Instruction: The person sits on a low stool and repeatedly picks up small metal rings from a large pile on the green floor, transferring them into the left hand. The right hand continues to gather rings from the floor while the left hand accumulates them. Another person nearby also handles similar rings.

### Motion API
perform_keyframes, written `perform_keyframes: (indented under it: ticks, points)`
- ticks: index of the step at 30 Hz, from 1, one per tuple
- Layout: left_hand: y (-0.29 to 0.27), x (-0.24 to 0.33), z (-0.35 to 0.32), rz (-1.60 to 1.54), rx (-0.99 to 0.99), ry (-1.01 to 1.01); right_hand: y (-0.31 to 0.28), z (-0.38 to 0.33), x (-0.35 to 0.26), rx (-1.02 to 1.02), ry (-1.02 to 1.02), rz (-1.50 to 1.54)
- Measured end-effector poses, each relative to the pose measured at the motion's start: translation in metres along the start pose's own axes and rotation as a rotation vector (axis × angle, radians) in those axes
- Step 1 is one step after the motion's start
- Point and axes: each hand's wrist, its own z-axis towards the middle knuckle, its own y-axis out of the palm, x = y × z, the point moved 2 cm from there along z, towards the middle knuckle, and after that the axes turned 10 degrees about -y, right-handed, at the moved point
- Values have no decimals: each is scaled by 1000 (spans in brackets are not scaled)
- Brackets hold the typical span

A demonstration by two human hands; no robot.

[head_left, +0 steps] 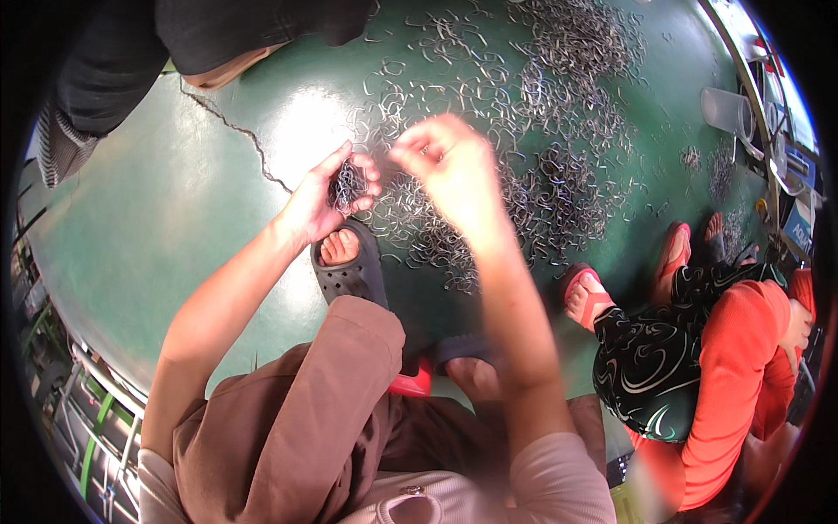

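Observation:
A clump of small bent metal wire pieces (347,185) rests in my left hand (316,194), whose fingers curl around it. To the right, my right hand (454,170) hovers over the scattered pieces with thumb and fingers pinched together. Motion blurs it, and whatever sits between its fingertips is too small to name. Many curved, hook-like wire pieces (567,188) lie loose on the green floor (175,253), some heaped beneath and beyond my right hand.
At the right sits a person in red sleeves (742,341) and black patterned trousers, with red flip-flops (589,297). Another person's dark-clothed leg (113,79) is at the upper left. A clear plastic container (726,112) lies far right. A crack (236,131) runs across the floor.

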Motion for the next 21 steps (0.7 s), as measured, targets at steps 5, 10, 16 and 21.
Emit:
perform_keyframes:
  ticks: [5,10,16,21]
  points:
    - [22,-9,7,62,31,-71,-10,-19,47,229,140,-138]
    - [24,-12,3,4,-25,-80,-25,-23,87,142,218,-513]
    - [27,-8,-5,33,75,-60,-56,-3,96,401,220,-553]
    - [34,-5,-5,37,89,-64,-80,41,128,355,171,-784]
